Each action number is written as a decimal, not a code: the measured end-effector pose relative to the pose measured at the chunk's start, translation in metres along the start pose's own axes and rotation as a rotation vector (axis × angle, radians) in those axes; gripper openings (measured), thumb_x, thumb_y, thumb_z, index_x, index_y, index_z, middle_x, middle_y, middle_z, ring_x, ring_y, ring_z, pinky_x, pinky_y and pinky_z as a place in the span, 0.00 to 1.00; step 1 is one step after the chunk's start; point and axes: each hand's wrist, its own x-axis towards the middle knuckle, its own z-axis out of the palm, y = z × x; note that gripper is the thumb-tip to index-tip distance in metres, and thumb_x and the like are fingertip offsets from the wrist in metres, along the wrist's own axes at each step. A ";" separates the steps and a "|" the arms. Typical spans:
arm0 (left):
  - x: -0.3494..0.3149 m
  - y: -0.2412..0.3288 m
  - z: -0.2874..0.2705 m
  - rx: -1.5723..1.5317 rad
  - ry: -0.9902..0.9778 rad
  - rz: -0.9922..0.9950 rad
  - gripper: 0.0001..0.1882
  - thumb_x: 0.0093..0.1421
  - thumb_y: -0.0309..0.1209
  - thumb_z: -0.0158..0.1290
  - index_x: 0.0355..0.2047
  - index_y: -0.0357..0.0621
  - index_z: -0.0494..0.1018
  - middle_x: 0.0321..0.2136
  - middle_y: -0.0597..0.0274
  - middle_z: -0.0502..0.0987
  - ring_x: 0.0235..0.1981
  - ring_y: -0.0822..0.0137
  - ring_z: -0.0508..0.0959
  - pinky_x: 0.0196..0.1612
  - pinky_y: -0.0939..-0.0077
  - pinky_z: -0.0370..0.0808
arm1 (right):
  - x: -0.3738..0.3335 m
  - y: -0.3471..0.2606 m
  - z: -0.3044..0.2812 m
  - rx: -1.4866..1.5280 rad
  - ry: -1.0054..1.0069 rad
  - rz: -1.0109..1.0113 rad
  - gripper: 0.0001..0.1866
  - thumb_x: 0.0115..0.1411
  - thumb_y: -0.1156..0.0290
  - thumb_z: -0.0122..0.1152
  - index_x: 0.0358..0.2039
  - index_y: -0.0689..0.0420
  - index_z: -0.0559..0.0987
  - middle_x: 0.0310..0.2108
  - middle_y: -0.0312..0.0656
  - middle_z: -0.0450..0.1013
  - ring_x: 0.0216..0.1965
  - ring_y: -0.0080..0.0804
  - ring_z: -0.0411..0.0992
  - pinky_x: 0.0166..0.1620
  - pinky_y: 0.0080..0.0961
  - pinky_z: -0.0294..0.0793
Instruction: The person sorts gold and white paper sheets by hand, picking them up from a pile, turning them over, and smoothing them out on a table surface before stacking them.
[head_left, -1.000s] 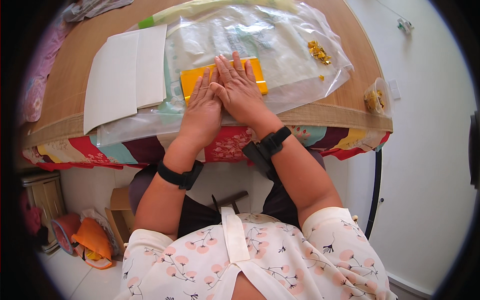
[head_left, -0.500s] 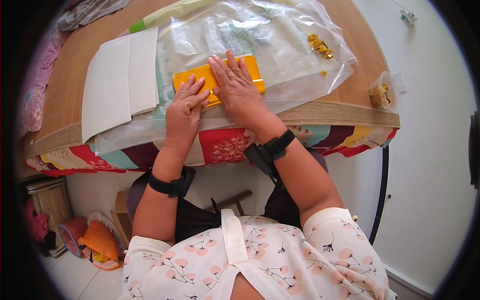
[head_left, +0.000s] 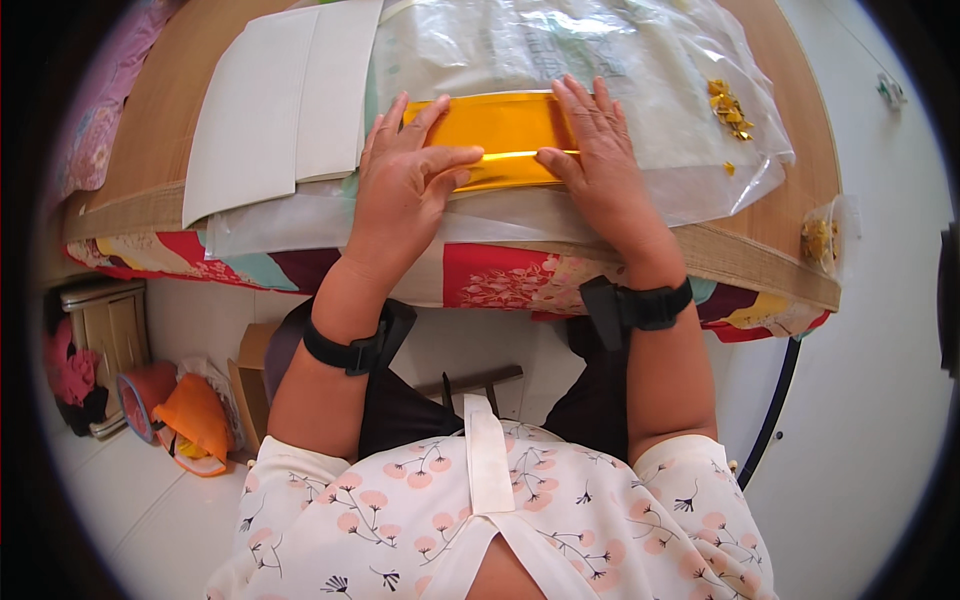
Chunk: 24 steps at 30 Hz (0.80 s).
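Note:
A shiny gold foil sheet (head_left: 500, 122) lies on a clear plastic sheet (head_left: 680, 190) on the table, with a bright crease or folded strip along its near side. My left hand (head_left: 405, 175) rests on the foil's left end, fingers spread, the thumb side reaching in along the crease. At the right end, my right hand (head_left: 605, 160) lies flat, its fingers stretched past the far edge and its thumb touching the crease. Both hands press from above. What lies under the palms is hidden.
White card sheets (head_left: 270, 110) overlap the plastic at left. Folded gold pieces (head_left: 730, 112) lie at right, and a clear tub (head_left: 822, 240) holding more stands by the table's corner. Below the patterned cloth (head_left: 500, 277), an orange bag (head_left: 195, 415) sits on the floor.
My hands have moved apart to opposite ends of the foil, which has turned from a slant to nearly level. The whole view has shifted, so the table appears further right.

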 end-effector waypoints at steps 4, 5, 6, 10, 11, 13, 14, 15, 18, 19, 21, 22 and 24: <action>0.003 0.000 -0.005 -0.033 -0.034 -0.158 0.26 0.58 0.29 0.64 0.58 0.50 0.77 0.69 0.57 0.65 0.73 0.49 0.53 0.74 0.60 0.52 | 0.002 0.001 -0.011 0.129 -0.029 0.037 0.40 0.61 0.61 0.66 0.70 0.57 0.61 0.72 0.47 0.57 0.75 0.48 0.47 0.75 0.39 0.46; 0.004 0.000 -0.006 -0.035 -0.043 -0.165 0.30 0.57 0.31 0.65 0.61 0.50 0.73 0.69 0.55 0.65 0.73 0.49 0.53 0.74 0.59 0.51 | 0.002 -0.001 -0.013 0.144 -0.012 0.051 0.40 0.59 0.63 0.69 0.69 0.58 0.63 0.70 0.48 0.60 0.74 0.48 0.51 0.73 0.38 0.52; 0.004 -0.001 -0.007 -0.037 -0.053 -0.172 0.35 0.57 0.32 0.65 0.65 0.49 0.70 0.68 0.54 0.64 0.73 0.49 0.54 0.74 0.59 0.51 | 0.003 -0.002 -0.015 0.148 -0.016 0.046 0.40 0.59 0.63 0.69 0.69 0.58 0.63 0.70 0.48 0.60 0.74 0.48 0.51 0.73 0.38 0.52; 0.006 -0.001 -0.007 -0.014 -0.048 -0.171 0.36 0.56 0.32 0.65 0.66 0.47 0.68 0.67 0.54 0.65 0.72 0.49 0.54 0.74 0.59 0.51 | 0.005 -0.003 -0.017 0.095 -0.004 0.062 0.40 0.56 0.63 0.72 0.67 0.58 0.67 0.66 0.48 0.64 0.69 0.48 0.58 0.70 0.36 0.60; 0.006 0.001 -0.008 0.005 -0.057 -0.172 0.36 0.56 0.33 0.66 0.66 0.47 0.67 0.67 0.54 0.65 0.72 0.50 0.54 0.74 0.59 0.52 | 0.005 -0.004 -0.017 0.054 0.010 0.052 0.39 0.55 0.62 0.73 0.66 0.59 0.69 0.65 0.47 0.66 0.67 0.48 0.60 0.68 0.36 0.63; 0.007 0.001 -0.009 0.025 -0.066 -0.175 0.37 0.56 0.33 0.66 0.66 0.48 0.67 0.67 0.55 0.64 0.72 0.50 0.55 0.74 0.59 0.52 | 0.007 -0.008 -0.020 0.048 0.014 0.043 0.39 0.54 0.62 0.73 0.65 0.58 0.70 0.64 0.47 0.67 0.65 0.47 0.62 0.68 0.36 0.64; 0.007 0.000 -0.008 0.033 -0.065 -0.169 0.38 0.56 0.34 0.66 0.67 0.48 0.67 0.67 0.55 0.64 0.71 0.50 0.55 0.74 0.59 0.52 | 0.007 -0.009 -0.021 0.039 0.020 0.037 0.38 0.54 0.62 0.73 0.64 0.58 0.71 0.63 0.46 0.68 0.63 0.46 0.63 0.67 0.36 0.64; 0.007 0.000 -0.008 0.040 -0.064 -0.163 0.38 0.56 0.35 0.66 0.67 0.49 0.66 0.67 0.56 0.63 0.71 0.50 0.55 0.74 0.59 0.52 | 0.007 -0.010 -0.021 0.041 0.019 0.037 0.38 0.54 0.62 0.73 0.64 0.58 0.71 0.63 0.46 0.68 0.63 0.46 0.63 0.67 0.36 0.64; 0.006 -0.001 -0.006 0.049 -0.040 -0.165 0.39 0.56 0.36 0.67 0.67 0.49 0.65 0.67 0.56 0.63 0.71 0.49 0.54 0.74 0.59 0.52 | 0.006 -0.011 -0.020 -0.011 0.032 0.057 0.38 0.52 0.60 0.74 0.63 0.58 0.73 0.61 0.43 0.69 0.61 0.45 0.65 0.66 0.35 0.66; 0.005 -0.002 -0.006 0.050 -0.041 -0.166 0.39 0.56 0.36 0.67 0.67 0.49 0.65 0.67 0.56 0.63 0.71 0.49 0.54 0.74 0.59 0.52 | 0.007 -0.012 -0.021 -0.041 0.036 0.045 0.38 0.52 0.59 0.74 0.62 0.58 0.73 0.61 0.42 0.70 0.62 0.44 0.65 0.66 0.35 0.65; 0.005 -0.003 -0.006 0.057 -0.042 -0.163 0.39 0.56 0.36 0.67 0.67 0.49 0.65 0.67 0.56 0.63 0.71 0.49 0.54 0.74 0.59 0.52 | 0.008 -0.013 -0.022 -0.070 0.039 0.032 0.38 0.52 0.58 0.73 0.62 0.57 0.73 0.61 0.41 0.70 0.62 0.43 0.64 0.67 0.35 0.64; 0.005 -0.002 -0.006 0.057 -0.042 -0.165 0.39 0.56 0.36 0.67 0.67 0.49 0.65 0.67 0.56 0.63 0.71 0.49 0.54 0.74 0.59 0.52 | 0.009 -0.015 -0.024 -0.123 0.051 -0.005 0.38 0.52 0.58 0.73 0.62 0.57 0.74 0.60 0.40 0.71 0.63 0.42 0.64 0.68 0.36 0.62; 0.005 -0.001 -0.007 0.056 -0.060 -0.169 0.40 0.56 0.37 0.67 0.67 0.49 0.65 0.67 0.55 0.63 0.71 0.49 0.54 0.74 0.59 0.52 | 0.009 -0.017 -0.025 -0.175 0.064 -0.042 0.38 0.52 0.57 0.73 0.62 0.56 0.74 0.60 0.40 0.72 0.64 0.41 0.64 0.69 0.36 0.61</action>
